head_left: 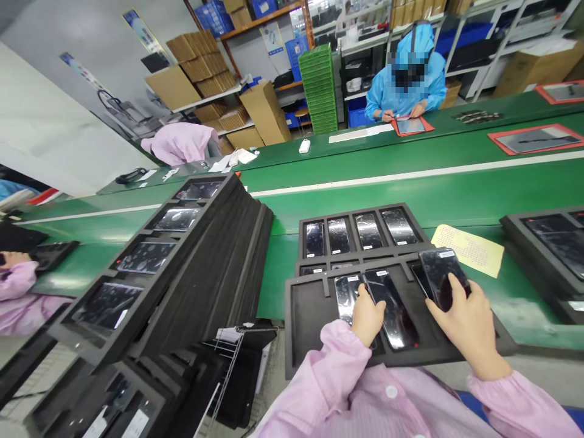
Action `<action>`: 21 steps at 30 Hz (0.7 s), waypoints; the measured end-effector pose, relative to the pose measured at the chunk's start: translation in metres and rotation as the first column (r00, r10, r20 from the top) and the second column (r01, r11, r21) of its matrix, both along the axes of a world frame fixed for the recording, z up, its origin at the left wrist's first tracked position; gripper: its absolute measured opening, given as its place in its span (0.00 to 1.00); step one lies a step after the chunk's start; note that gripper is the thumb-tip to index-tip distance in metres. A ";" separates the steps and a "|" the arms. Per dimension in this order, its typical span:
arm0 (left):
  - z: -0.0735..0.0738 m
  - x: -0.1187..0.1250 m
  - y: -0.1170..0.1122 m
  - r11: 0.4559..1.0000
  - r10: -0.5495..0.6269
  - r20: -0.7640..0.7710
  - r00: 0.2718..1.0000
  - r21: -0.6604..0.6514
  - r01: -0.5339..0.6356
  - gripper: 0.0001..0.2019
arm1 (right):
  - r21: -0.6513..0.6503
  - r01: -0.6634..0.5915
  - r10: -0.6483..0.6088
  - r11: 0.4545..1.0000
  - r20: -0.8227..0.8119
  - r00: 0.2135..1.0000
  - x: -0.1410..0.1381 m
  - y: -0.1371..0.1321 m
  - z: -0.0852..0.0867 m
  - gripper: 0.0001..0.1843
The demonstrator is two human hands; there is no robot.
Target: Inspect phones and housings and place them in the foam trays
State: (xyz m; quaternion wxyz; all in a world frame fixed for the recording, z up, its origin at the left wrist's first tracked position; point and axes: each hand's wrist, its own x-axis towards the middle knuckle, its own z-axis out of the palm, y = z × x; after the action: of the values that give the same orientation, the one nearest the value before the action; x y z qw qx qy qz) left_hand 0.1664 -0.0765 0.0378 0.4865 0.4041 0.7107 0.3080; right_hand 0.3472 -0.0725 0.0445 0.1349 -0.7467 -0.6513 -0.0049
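Observation:
A black foam tray [305,316] lies in front of me at the edge of the green belt, with dark glossy phones in its slots. My left hand [366,316] is closed on the lower end of one phone [391,309] that lies in a middle slot. My right hand [469,319] grips another phone [443,277] and holds it tilted above the tray's right slot. Beside the left hand a third phone [345,293] sits in its slot. Both arms wear pink sleeves.
A second foam tray [303,224] with several phones lies just behind. A tall leaning stack of trays [219,255] stands at my left. A yellow paper [469,249] and another tray [542,243] are at right. Across the belt sits a person in blue [410,79].

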 end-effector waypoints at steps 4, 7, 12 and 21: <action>0.002 -0.012 -0.008 0.995 0.095 0.062 0.994 0.030 -0.097 0.28 | 0.009 -0.071 0.072 0.997 -0.121 0.990 -0.015 -0.004 -0.005 0.33; 0.004 -0.059 -0.026 0.979 0.183 0.101 0.978 0.073 -0.191 0.27 | 0.007 -0.148 0.148 0.989 -0.106 0.983 -0.037 -0.011 -0.017 0.31; -0.006 -0.149 -0.052 0.896 0.415 -0.073 0.907 0.205 -0.394 0.22 | -0.070 -0.247 0.251 0.967 0.069 0.965 -0.074 -0.022 -0.027 0.31; -0.032 -0.121 -0.063 0.922 0.378 -0.329 0.865 0.219 -0.319 0.21 | -0.138 -0.318 0.342 0.938 0.231 0.911 -0.068 -0.024 -0.025 0.28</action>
State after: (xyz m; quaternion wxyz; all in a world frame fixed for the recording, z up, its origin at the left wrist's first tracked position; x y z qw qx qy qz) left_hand 0.0454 -0.1391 0.0054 0.2484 0.3558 0.8235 0.3655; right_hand 0.2793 -0.0965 0.0197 0.0134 -0.6247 -0.7794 -0.0450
